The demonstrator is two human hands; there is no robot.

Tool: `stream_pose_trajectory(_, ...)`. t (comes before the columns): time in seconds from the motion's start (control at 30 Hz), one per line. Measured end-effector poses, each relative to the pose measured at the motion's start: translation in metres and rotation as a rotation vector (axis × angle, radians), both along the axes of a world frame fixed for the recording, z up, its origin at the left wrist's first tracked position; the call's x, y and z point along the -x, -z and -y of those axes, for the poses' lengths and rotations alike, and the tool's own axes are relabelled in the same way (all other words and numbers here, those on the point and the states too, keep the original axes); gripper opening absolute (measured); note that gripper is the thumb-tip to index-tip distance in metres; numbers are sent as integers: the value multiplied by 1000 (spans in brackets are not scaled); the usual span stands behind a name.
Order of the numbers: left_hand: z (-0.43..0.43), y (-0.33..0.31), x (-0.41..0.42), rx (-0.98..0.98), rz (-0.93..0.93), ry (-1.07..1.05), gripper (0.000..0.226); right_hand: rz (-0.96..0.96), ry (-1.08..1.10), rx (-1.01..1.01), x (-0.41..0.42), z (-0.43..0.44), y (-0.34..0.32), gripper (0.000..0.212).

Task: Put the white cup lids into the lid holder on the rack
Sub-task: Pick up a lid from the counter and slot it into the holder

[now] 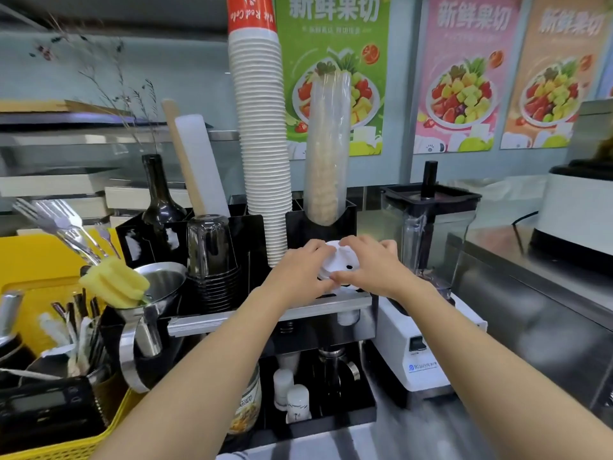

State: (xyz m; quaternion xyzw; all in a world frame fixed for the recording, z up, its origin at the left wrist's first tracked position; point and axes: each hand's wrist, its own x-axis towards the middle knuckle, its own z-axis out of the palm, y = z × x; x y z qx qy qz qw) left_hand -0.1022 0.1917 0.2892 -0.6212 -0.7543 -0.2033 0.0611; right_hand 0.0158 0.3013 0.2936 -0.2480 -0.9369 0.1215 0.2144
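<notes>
A small stack of white cup lids (pixel 339 265) sits between both my hands, at the front right of the black rack (pixel 252 227). My left hand (pixel 300 272) grips the stack's left side. From the right and top, my right hand (pixel 368 265) closes over it. The lids hover just above the rack's front right compartment, behind a silver rail (pixel 328 307). The holder opening under the lids is hidden by my hands.
On the rack stand a tall stack of white paper cups (pixel 262 144), a sleeve of clear cups (pixel 326 151) and dark stacked cups (pixel 212 257). A blender (pixel 429 234) stands close on the right. A yellow basket (pixel 66 439) with a metal funnel (pixel 159 283) sits left.
</notes>
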Motion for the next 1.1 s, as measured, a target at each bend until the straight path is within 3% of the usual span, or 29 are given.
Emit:
stream_pose_trajectory(0.17, -18, 5, 7, 119, -95, 28, 54, 178, 35, -2, 12, -14, 5, 57)
stream_pose_trajectory(0.37, -35, 7, 15, 288, -321, 58, 26, 394, 53, -17, 19, -18, 6, 43)
stream_pose_trajectory(0.57, -42, 7, 14, 422, -304, 69, 36, 616, 42, 36, 36, -23, 3, 17)
stream_pose_trajectory(0.8, -45, 9, 16, 503, -218, 91, 45, 610, 32, 8, 37, -28, 17, 34)
stream_pose_trajectory(0.93, -40, 21, 20, 398, -261, 95, 37, 599, 29, -23, 36, -28, 20, 34)
stream_pose_trajectory(1.0, -33, 30, 17, 202, -299, 79, 28, 523, 32, -89, 33, -27, 27, 32)
stream_pose_trajectory(1.1, -10, 48, 13, -172, -369, -12, 27, 203, 60, -194, 19, -23, 42, 33)
